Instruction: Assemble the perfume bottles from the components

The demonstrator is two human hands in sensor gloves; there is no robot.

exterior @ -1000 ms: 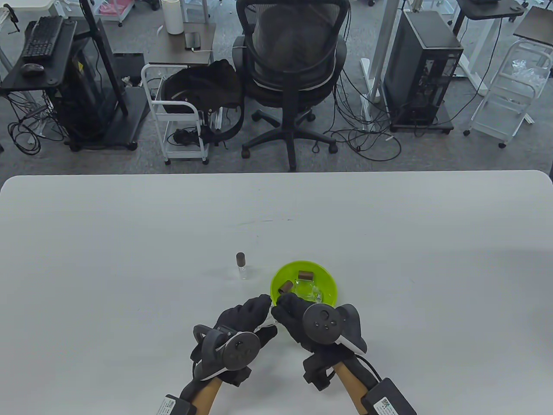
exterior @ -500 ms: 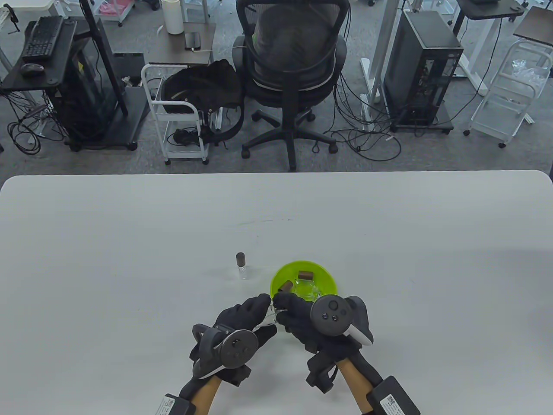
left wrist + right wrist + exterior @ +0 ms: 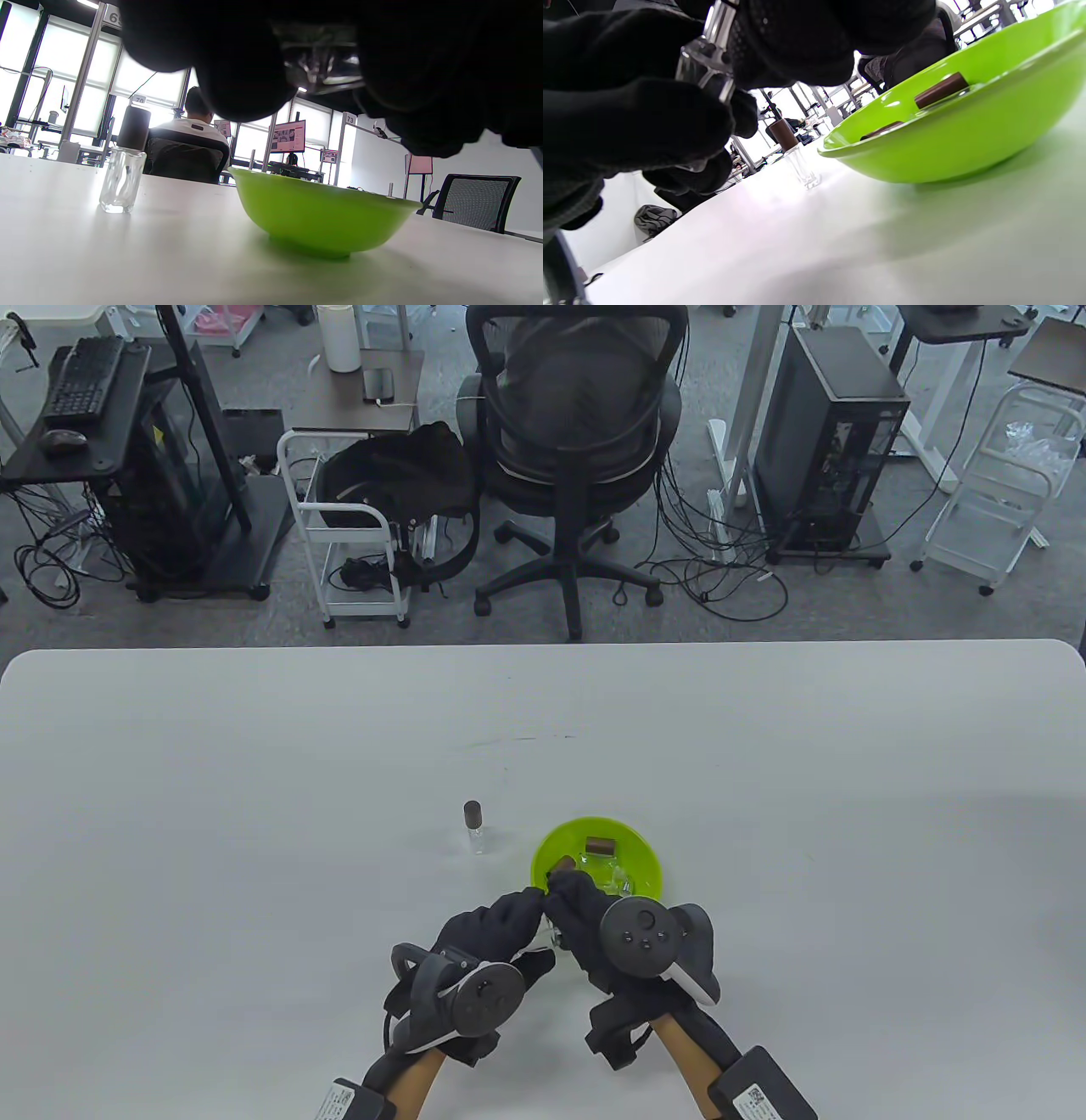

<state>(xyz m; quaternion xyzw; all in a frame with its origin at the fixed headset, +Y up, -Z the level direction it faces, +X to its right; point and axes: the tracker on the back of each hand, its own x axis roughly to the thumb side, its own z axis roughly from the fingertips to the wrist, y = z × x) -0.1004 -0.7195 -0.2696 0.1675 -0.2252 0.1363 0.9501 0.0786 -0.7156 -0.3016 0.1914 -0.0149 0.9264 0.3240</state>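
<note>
Item in hand: clear glass bottle (image 3: 706,63), held above the table just in front of the green bowl, between the two gloved hands; its glass body also shows among the fingers in the left wrist view (image 3: 320,63).
Fitting: a silver neck piece (image 3: 719,19) stands at the bottle's top, under the right fingers.
Left hand (image 3: 492,933): fingers curled round the bottle body, steadying it.
Right hand (image 3: 585,916): fingertips pinched at the bottle's neck fitting; whether it is turning or pressing cannot be told.
Step in hand: judged to be seating the sprayer fitting on the bottle, cap not yet on.
Next move calls for: keeping the bottle upright in the left grip, finishing the fitting, then reaching into the bowl for a brown cap and pushing it straight down over the neck.
Green bowl (image 3: 649,857): just beyond the hands; holds two brown caps (image 3: 600,845) and some clear glass parts (image 3: 615,881), count unclear.
Finished bottle (image 3: 474,827): upright on the table, brown cap on, left of the bowl and apart from it.
Table (image 3: 254,814): white, carries all of the above.
</note>
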